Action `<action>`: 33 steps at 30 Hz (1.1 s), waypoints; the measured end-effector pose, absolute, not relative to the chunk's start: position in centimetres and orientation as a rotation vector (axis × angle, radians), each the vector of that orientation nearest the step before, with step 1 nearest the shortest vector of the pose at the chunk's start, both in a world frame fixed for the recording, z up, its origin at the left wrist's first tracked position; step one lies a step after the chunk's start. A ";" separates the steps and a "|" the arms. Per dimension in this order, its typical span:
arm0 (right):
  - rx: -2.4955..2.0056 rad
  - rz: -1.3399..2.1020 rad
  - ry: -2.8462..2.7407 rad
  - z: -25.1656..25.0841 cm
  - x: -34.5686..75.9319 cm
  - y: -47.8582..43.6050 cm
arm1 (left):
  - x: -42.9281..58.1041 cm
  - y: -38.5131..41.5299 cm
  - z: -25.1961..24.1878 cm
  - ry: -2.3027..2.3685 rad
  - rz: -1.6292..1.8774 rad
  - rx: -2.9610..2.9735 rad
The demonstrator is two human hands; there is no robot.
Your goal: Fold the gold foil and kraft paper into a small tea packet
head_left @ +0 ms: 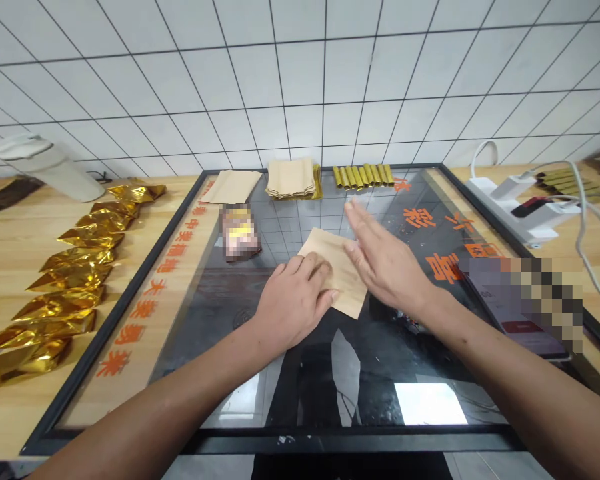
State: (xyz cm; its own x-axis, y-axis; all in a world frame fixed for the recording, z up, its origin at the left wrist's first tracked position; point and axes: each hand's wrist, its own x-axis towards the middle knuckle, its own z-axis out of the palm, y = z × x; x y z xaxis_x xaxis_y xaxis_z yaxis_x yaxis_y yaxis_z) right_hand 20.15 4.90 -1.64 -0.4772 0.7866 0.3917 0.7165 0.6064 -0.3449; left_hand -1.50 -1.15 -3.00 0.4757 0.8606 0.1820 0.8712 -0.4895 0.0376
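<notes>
A square of brown paper (347, 270) lies turned at an angle on the glass-topped board, its top side facing up. My left hand (296, 297) presses on the paper's left part with bent fingers, the thumb near its lower edge. What lies under those fingers is hidden. Over the right edge of the paper, my right hand (387, 260) is stretched out with straight fingers, its thumb at the paper. Behind sit a stack of brown paper sheets (291, 179), another thin pile of brown sheets (231, 187) and a row of short golden rolls (363, 176).
Several gold foil folded pieces (63, 287) line the wooden table (3, 267) on the left, below a white bottle (55, 170). A blurred small packet (240, 231) lies on the board. At right are a phone (517, 310) and a power strip (513, 210) with cables.
</notes>
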 end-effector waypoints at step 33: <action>-1.633 -0.055 -2.407 -4.5 22.7 9.3 | -2.2 -0.6 -3.0 -1.454 -0.364 -2.770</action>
